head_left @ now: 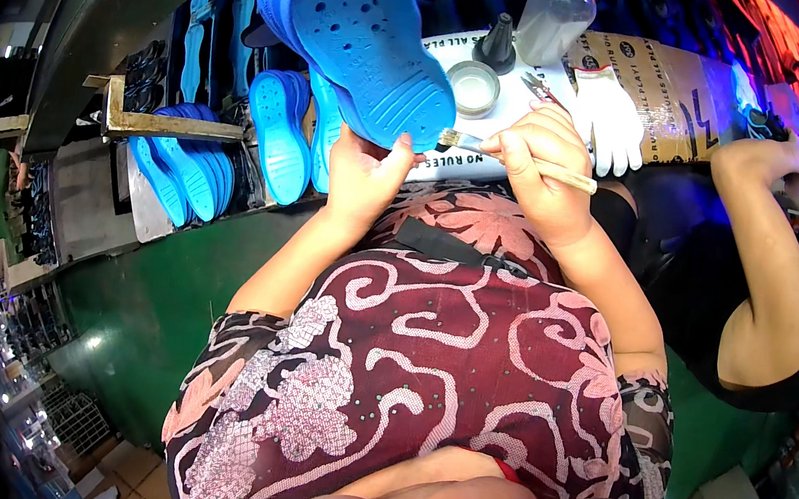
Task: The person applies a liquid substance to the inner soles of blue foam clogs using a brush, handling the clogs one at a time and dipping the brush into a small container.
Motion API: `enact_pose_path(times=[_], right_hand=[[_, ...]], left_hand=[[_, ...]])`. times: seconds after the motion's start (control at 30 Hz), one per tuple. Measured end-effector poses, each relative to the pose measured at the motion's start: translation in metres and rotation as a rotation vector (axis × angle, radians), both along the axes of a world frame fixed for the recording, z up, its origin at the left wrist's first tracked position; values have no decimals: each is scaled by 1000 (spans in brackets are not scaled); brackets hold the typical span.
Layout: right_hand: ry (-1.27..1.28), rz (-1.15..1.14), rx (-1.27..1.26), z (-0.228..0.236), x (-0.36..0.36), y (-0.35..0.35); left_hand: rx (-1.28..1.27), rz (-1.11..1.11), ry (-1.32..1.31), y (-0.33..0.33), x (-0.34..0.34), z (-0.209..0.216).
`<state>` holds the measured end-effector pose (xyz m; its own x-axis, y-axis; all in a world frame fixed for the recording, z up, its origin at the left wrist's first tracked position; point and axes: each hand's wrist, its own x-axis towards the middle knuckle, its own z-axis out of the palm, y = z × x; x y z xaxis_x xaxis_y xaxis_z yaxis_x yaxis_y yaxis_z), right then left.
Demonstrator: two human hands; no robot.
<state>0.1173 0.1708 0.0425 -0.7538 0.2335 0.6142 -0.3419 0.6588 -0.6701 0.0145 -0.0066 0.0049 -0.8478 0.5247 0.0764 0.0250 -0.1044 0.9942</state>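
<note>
In my left hand [366, 180] is a blue foam shoe sole [367, 33], pinched at its near end and tilted up, with small holes and ridges on the side facing me. More blue soles show behind its far left edge; whether I hold those too, I cannot tell. Closed around a flat paint brush [561, 175] with a pale wooden handle is my right hand [550, 179]. The bristles are beside the sole's near right edge; contact is unclear. Just beyond the brush sits a small round dish [472, 89] with pale contents.
More blue soles [279, 133] lie at the left, by a metal bar [173, 126]. Beyond the dish are a black nozzle bottle [498, 45] and a clear bottle [557, 18]. White gloves [610, 121] and red-handled cutters [540, 88] lie right. Another person's arm [781, 264] is at far right.
</note>
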Motion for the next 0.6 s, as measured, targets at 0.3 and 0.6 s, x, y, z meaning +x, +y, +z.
enact_pose_path(times=[0.3, 0.6], right_hand=[[1, -73, 70, -4, 2, 1], [27, -61, 136, -1, -5, -3]], left_hand=[[45, 48, 112, 4, 3, -1], [-17, 64, 287, 3, -2, -13]])
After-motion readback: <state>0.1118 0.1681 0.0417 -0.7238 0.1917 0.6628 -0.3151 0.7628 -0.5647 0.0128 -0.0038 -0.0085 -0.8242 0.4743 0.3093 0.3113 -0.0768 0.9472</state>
